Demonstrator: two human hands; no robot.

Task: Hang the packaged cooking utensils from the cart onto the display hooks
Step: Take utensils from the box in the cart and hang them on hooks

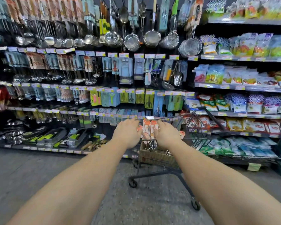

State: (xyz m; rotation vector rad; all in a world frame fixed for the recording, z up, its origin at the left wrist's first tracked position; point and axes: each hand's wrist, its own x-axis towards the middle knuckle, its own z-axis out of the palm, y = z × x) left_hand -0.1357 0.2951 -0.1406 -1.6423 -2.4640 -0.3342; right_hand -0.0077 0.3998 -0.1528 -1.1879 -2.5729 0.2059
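Packaged utensils (148,129), orange-carded, stand bunched above the cardboard box (154,155) in the cart (161,172), between both hands. Left hand (128,133) and right hand (166,133) press the bundle from either side, fingers curled at the cards; each grip appears closed on it (fingertips partly hidden). Risk: the loose stack may fan and slip when lifted. Wire ends could snag the box. Display hooks (88,51) are crowded, with card holes hard to align.
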